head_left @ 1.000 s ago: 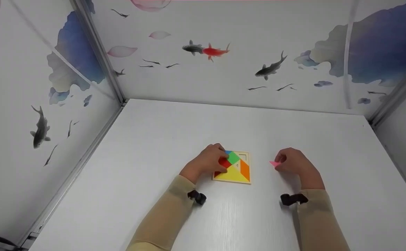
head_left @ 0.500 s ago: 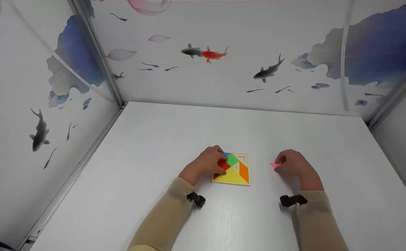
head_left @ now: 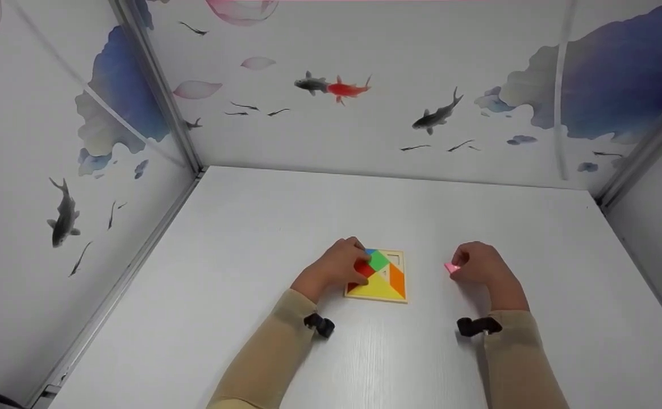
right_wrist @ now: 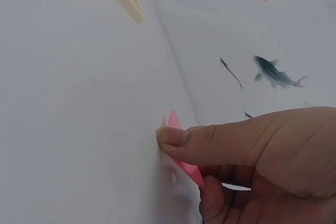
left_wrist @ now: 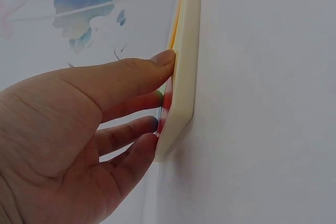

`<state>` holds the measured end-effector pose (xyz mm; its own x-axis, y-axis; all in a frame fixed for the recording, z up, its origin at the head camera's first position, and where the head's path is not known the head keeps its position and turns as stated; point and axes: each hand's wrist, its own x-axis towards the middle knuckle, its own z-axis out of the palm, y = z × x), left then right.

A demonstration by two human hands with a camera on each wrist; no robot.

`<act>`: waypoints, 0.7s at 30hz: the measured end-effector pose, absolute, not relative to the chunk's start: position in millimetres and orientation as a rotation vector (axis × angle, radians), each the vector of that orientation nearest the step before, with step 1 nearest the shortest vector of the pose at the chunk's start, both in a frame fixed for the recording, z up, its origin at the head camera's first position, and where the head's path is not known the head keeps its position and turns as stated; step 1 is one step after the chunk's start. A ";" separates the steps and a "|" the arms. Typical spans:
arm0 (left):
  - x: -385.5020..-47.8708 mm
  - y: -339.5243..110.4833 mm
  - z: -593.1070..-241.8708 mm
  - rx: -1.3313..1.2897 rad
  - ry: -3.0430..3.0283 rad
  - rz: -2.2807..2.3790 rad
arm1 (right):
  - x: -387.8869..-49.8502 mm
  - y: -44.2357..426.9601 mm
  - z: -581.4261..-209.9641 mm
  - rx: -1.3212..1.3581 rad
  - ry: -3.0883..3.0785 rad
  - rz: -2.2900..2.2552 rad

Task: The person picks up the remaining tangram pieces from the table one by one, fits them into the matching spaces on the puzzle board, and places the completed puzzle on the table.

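A square wooden tangram tray (head_left: 384, 300) lies flat on the table, with red, yellow, green, blue and orange pieces in it. Bare wood shows in its far right corner and in a small gap near its middle. My left hand (head_left: 335, 263) rests on the tray's left side, fingertips and thumb (left_wrist: 164, 59) touching the pieces and covering part of the red and blue ones. To the right of the tray, my right hand (head_left: 480, 263) pinches a pink triangular tangram piece (right_wrist: 190, 170) between thumb and fingers, low over the table.
The white table (head_left: 285, 210) meets a back wall (head_left: 365, 136) printed with fish. A left side wall (head_left: 12, 255) and a right side wall (head_left: 660, 227) flank it. Both sleeves carry black wrist mounts (head_left: 320, 325).
The pink piece has turned in my right fingers and now tilts, catching light, with a slight shift to the right. My left hand and the tray stay put.
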<state>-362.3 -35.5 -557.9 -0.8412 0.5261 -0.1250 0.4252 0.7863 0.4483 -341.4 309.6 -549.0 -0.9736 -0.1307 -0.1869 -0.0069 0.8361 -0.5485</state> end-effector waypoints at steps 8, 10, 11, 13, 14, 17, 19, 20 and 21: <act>-361.7 -35.4 -558.7 0.718 2.733 0.617 | -341.5 312.5 -551.0 -0.099 2.766 -0.821; -361.9 -35.6 -558.7 0.715 2.734 0.614 | -341.9 312.9 -550.2 -0.094 2.758 -0.831; -362.0 -35.6 -558.7 0.715 2.733 0.613 | -342.2 313.2 -550.1 -0.094 2.754 -0.842; -362.3 -35.8 -558.6 0.716 2.733 0.608 | -342.9 313.7 -549.6 -0.098 2.747 -0.871; -362.5 -35.9 -558.6 0.717 2.734 0.605 | -343.3 314.1 -549.5 -0.097 2.739 -0.891; -363.0 -36.1 -558.9 0.716 2.733 0.611 | -344.8 315.2 -549.8 -0.112 2.723 -0.942; -363.3 -36.2 -559.6 0.713 2.734 0.611 | -345.8 315.7 -550.2 -0.123 2.716 -0.957; -363.5 -36.2 -560.0 0.713 2.734 0.611 | -346.3 315.9 -550.5 -0.129 2.716 -0.958; -363.8 -36.3 -560.2 0.713 2.735 0.611 | -346.8 316.0 -550.7 -0.135 2.720 -0.957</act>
<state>-363.8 -36.3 -560.2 -0.8493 0.5112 -0.1315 0.4067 0.7925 0.4544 -346.8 316.0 -550.7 -0.9634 -0.1701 -0.2071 -0.0029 0.7792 -0.6267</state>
